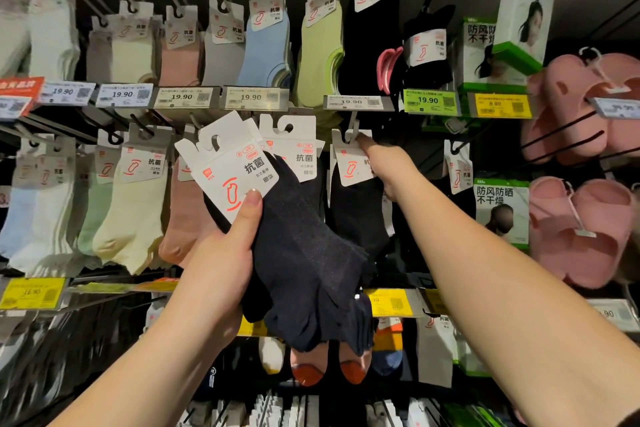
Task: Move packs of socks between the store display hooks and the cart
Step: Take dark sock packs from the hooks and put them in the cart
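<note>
held packs (277, 218) left of hooked pack (353, 184)

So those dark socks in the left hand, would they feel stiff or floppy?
Probably floppy: the dark sock packs sag below the left hand, toes drooping. The white card header looks stiffer, standing up flat under the thumb. Likely light, since one hand grips several at once.

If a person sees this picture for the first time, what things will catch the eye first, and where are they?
In the middle, the left hand grips a bundle of dark sock packs with white header cards. To its right, the right hand reaches to a dark pack on a hook in the lower row. Behind them hang pastel socks, above yellow price tags.
</note>
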`<action>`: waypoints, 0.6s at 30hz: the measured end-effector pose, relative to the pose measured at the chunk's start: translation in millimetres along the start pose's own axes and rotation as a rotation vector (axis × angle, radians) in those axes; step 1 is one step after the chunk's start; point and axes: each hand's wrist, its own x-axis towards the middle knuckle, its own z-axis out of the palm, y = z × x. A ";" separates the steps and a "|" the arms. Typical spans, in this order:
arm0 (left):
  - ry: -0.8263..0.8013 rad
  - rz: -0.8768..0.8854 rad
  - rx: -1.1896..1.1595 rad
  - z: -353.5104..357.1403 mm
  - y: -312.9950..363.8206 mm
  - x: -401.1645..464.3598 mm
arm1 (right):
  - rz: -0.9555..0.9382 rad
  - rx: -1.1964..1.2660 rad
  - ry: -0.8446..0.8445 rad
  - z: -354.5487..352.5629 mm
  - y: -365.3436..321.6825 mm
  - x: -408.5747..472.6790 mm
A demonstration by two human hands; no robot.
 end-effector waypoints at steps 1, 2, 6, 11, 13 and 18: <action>-0.006 0.004 0.000 -1.1 0.7 0.4 | -0.005 -0.028 0.003 0.5 3.5 1.5; -0.015 0.002 -0.004 -2.2 1.7 0.3 | -0.008 -0.057 0.004 1.2 5.3 0.8; 0.004 -0.004 0.042 -5.5 1.5 3.5 | -0.015 -0.132 0.018 1.5 12.5 -1.6; 0.057 0.044 0.061 -2.5 2.4 3.0 | -0.082 -0.104 -0.027 4.2 17.4 -6.8; 0.060 0.034 0.032 -1.5 2.9 1.3 | -0.047 -0.051 -0.050 9.1 22.8 -11.7; -0.002 0.033 0.005 -5.5 -0.6 2.0 | 0.109 0.116 -0.027 12.2 34.0 -20.6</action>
